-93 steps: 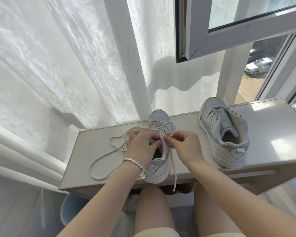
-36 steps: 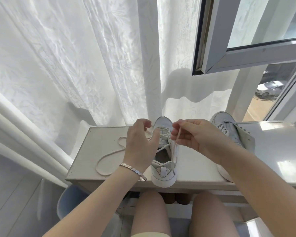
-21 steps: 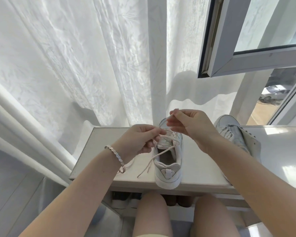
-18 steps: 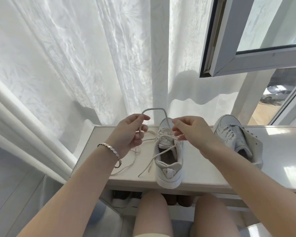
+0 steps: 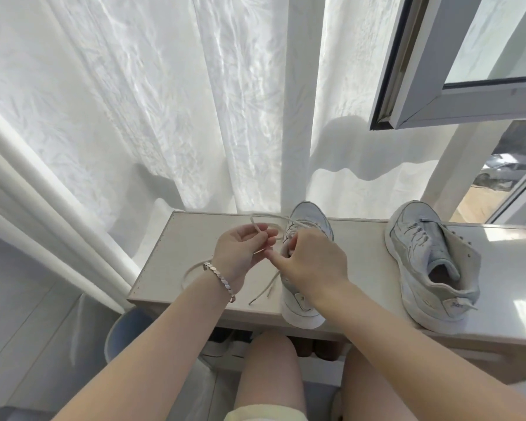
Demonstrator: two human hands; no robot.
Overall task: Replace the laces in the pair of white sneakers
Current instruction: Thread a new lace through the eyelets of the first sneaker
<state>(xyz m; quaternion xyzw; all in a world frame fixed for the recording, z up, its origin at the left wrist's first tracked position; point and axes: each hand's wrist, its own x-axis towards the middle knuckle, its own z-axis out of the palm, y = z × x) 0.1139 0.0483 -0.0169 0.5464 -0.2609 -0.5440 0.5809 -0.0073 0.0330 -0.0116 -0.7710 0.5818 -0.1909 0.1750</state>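
A white sneaker point(image 5: 312, 220) stands on the pale shelf point(image 5: 192, 238), toe pointing away from me, heel over the front edge. Its cream lace point(image 5: 263, 218) loops out to the left of the toe. My left hand point(image 5: 243, 249) pinches that lace between thumb and fingers just left of the shoe. My right hand point(image 5: 313, 259) lies over the shoe's tongue and eyelets with curled fingers, hiding what they hold. A loose lace end point(image 5: 263, 291) trails across the shelf. The second sneaker point(image 5: 431, 268) sits laced to the right.
A white curtain point(image 5: 164, 101) hangs right behind the shelf. An open window sash point(image 5: 456, 86) juts in at the upper right. A grey bin point(image 5: 125, 332) stands below the shelf's left end. My knees are under the front edge.
Both hands dropped lower and closer to the shoe. The raised lace loop between them came down; the right hand moved onto the tongue while the left keeps its pinch.
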